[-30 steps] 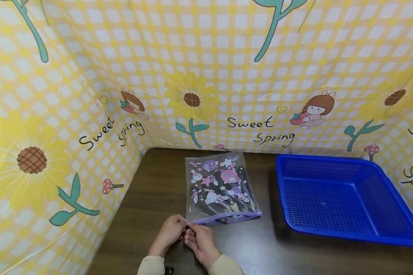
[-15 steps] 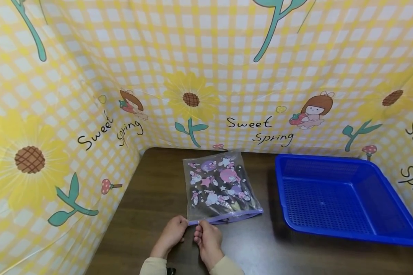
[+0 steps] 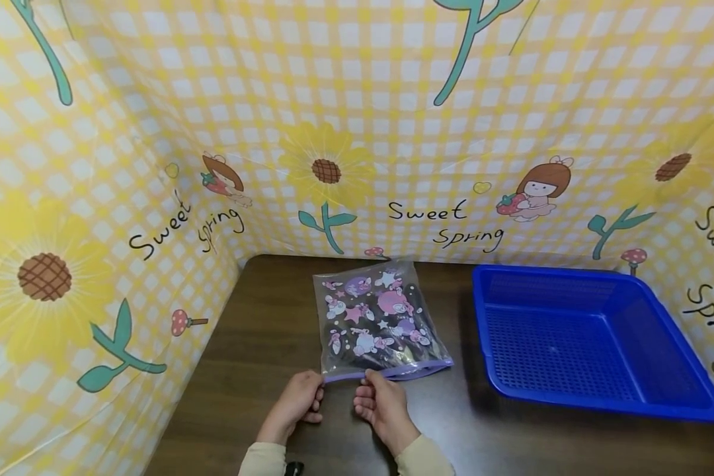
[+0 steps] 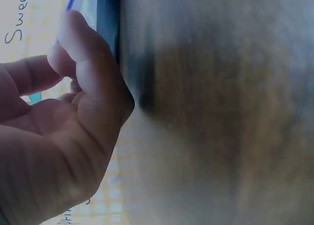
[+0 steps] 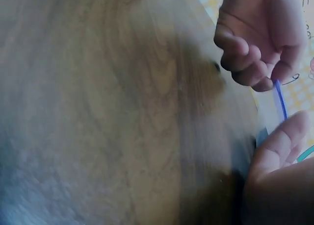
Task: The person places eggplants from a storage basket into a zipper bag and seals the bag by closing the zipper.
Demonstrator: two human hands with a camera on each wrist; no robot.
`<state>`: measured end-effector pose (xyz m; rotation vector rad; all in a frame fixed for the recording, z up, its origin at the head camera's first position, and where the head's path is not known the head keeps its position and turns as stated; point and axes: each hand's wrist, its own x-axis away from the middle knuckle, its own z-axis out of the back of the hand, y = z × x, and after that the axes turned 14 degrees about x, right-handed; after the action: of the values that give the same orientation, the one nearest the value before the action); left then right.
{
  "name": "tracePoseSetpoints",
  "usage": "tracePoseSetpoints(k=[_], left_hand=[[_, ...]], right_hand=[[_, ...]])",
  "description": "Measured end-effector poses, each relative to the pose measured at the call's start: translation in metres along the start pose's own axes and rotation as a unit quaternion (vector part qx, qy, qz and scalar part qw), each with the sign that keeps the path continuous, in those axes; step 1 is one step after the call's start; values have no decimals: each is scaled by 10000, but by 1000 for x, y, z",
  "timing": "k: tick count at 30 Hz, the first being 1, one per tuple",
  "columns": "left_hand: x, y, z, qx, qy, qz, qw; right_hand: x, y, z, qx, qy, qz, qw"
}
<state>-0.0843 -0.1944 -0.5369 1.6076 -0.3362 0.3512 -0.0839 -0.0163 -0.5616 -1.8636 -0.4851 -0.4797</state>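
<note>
A clear zip bag [image 3: 346, 357] printed with pink, purple and white cartoon figures and stars lies flat on the table. Something dark shows through it. Its purple zip strip [image 3: 345, 377] runs along the near edge. My left hand [image 3: 294, 404] pinches the strip's left end between thumb and forefinger. Farther along, my right hand [image 3: 387, 406] pinches the strip near its middle, other fingers curled in. Between the two hands the strip is straight; to the right its edges bow slightly apart. The right wrist view shows the strip [image 5: 280, 101] stretched between both hands.
A blue perforated plastic basket [image 3: 562, 350] stands on the right of the dark wooden table [image 3: 262, 330]. Yellow checked cloth [image 3: 393, 99] with flowers and lettering hangs behind and at the sides.
My right hand has slid rightward along the zip strip from beside the left hand to about its middle. The left hand stays at the left end.
</note>
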Motion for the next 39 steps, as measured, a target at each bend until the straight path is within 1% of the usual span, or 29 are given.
tracePoseSetpoints(k=[2,4,7,11,14,20,23,31,35,39], left_hand=[[0,0,-1,31,-61,166,9998],[0,-1,-2,19,-152,227,9996],[-2,-2,-5,41,-157,91,9998],[-5,-4,-6,97,17,-163,9998],[-6,-4,-5,42,77,-220,9997],[-5,-4,-6,-204,137,-365,9990],[-5,-4,-6,-267,129,-443,9986],[-3,-1,-6,-364,58,-476,9982],[-3,-1,-6,-435,81,-495,9978],[-4,-1,-5,-520,171,-467,9974]], right_hand=[[-1,-1,2,64,-151,-47,9999],[-1,-2,3,100,-200,-57,9997],[-1,-1,3,129,-233,-26,9996],[-1,0,3,151,-251,29,9996],[-1,0,4,198,-227,52,9995],[-2,-4,11,317,-191,90,9993],[-3,-6,16,286,-152,76,9994],[-5,-15,38,322,-34,111,9994],[-6,-21,50,339,146,124,9992],[-8,-28,65,323,335,166,9988]])
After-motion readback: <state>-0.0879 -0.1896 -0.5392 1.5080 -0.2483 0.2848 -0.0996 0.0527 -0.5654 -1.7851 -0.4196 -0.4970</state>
